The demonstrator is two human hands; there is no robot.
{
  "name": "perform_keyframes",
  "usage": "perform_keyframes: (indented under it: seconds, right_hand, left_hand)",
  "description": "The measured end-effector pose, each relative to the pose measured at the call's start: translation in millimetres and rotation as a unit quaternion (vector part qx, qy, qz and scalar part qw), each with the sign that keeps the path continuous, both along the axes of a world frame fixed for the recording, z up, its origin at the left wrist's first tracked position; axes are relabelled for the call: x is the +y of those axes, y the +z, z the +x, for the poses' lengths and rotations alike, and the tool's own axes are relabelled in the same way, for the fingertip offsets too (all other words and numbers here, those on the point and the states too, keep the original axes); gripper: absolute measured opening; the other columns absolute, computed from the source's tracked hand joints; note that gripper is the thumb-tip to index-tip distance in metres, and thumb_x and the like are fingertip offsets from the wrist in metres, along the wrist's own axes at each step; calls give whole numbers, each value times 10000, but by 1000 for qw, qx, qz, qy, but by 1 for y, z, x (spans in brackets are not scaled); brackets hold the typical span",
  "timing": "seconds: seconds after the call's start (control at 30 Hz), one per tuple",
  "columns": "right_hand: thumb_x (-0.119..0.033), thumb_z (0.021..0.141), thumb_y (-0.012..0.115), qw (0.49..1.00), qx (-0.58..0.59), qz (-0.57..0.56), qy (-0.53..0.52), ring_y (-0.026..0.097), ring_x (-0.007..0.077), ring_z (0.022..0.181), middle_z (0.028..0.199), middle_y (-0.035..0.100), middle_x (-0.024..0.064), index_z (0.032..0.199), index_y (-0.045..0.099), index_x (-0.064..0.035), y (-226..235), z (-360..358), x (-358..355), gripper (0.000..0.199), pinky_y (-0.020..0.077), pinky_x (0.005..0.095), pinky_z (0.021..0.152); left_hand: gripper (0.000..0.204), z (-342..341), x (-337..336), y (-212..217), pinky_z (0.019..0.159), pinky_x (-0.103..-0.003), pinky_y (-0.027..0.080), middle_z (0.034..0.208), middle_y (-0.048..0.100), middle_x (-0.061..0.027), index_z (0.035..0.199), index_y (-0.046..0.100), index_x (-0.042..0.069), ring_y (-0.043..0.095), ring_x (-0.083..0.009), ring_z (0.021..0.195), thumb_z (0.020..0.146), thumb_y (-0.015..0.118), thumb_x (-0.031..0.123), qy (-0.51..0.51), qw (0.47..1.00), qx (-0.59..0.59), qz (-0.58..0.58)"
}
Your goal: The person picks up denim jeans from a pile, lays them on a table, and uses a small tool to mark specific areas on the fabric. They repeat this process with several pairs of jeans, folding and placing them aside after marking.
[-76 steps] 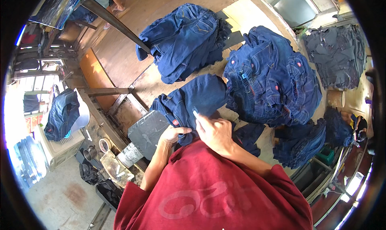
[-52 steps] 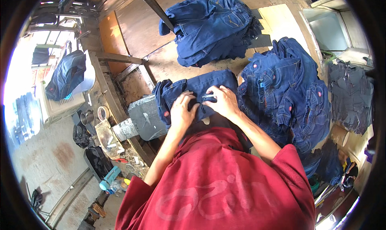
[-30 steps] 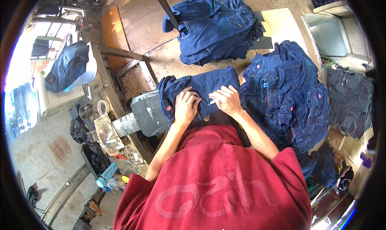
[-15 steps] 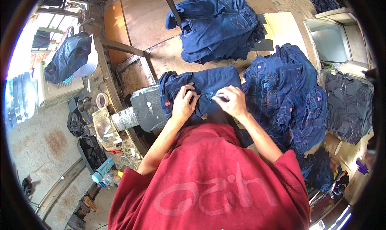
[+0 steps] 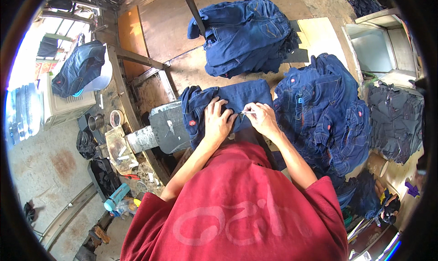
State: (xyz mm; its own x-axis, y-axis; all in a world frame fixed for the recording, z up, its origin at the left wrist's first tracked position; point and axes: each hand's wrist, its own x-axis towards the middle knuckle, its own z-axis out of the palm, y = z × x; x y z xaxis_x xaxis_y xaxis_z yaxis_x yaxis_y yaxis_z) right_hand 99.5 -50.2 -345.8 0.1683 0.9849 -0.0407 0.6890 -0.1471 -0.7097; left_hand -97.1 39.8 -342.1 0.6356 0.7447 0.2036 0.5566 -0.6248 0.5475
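Note:
A dark blue denim garment point(image 5: 248, 94), folded, lies over a padded black board in front of me; a small red tag shows at its left end. My left hand point(image 5: 218, 119) rests on the cloth, fingers bent and spread, pressing it down. Close by on the right, my right hand point(image 5: 263, 120) pinches a thin, pale, stick-like tool point(image 5: 247, 111). The tool's tip points toward my left fingertips and meets the denim there; its exact kind is too small to make out.
Denim garments are heaped point(image 5: 319, 110) at the right, with another pile point(image 5: 246, 35) on the far tabletop. Dark grey clothes point(image 5: 396, 119) lie farther right. A tape roll point(image 5: 117, 118), a metal cup point(image 5: 96, 122) and a turquoise bottle point(image 5: 117, 196) are at the left. A dark post point(image 5: 191, 10) rises ahead.
My right hand has moved left and lower, bringing the pale tool onto the denim beside my left hand. My left hand has shifted slightly right. The whole view has tilted a little.

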Motion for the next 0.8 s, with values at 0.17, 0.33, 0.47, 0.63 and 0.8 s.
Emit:
perform_keyframes:
  seconds: [0.17, 0.33, 0.47, 0.63, 0.8]
  right_hand:
    - [-186, 962, 728, 989, -111, 35, 92, 669, 250, 791, 788, 674, 42, 1006, 701, -144, 0, 12, 4, 67, 446, 423, 774]
    - [-186, 933, 746, 974, -157, 64, 147, 666, 239, 801, 778, 666, 32, 1010, 698, -144, -2, 10, 14, 100, 433, 426, 800]
    - [-161, 929, 761, 986, -112, 35, 119, 676, 236, 810, 825, 688, 34, 1032, 684, -128, 4, 3, 9, 133, 442, 413, 821]
    - [-188, 1074, 651, 973, 171, -38, -152, 740, 353, 776, 893, 747, 149, 1169, 571, -91, 20, -4, -16, 158, 532, 484, 670]
    - [-161, 1063, 662, 987, 41, -34, -155, 746, 389, 683, 784, 738, 168, 1240, 539, -105, 25, -30, -16, 222, 554, 482, 579]
  left_hand:
    - [194, -9, 5, -4, 1089, -509, 479, 1326, 629, -117, 1004, 744, 42, 543, -364, 1357, 852, 812, 142, -50, 998, 24, 24]
    - [220, -26, 13, -2, 1140, -452, 489, 1316, 625, -120, 1060, 714, -8, 551, -367, 1332, 889, 767, 122, -97, 995, 32, 9]
    - [211, -29, 23, 13, 1063, -447, 524, 1245, 631, -147, 1041, 688, 5, 599, -365, 1246, 896, 788, 123, -107, 991, 64, -49]
    - [466, 1, 52, 16, 1146, -513, 442, 1292, 639, -158, 1213, 687, 39, 597, -394, 1258, 894, 834, 346, -83, 996, -4, -12]
    - [520, 23, 92, -15, 1091, -505, 443, 1178, 702, -111, 1099, 720, 45, 625, -340, 1158, 855, 831, 491, -122, 990, 58, -42]
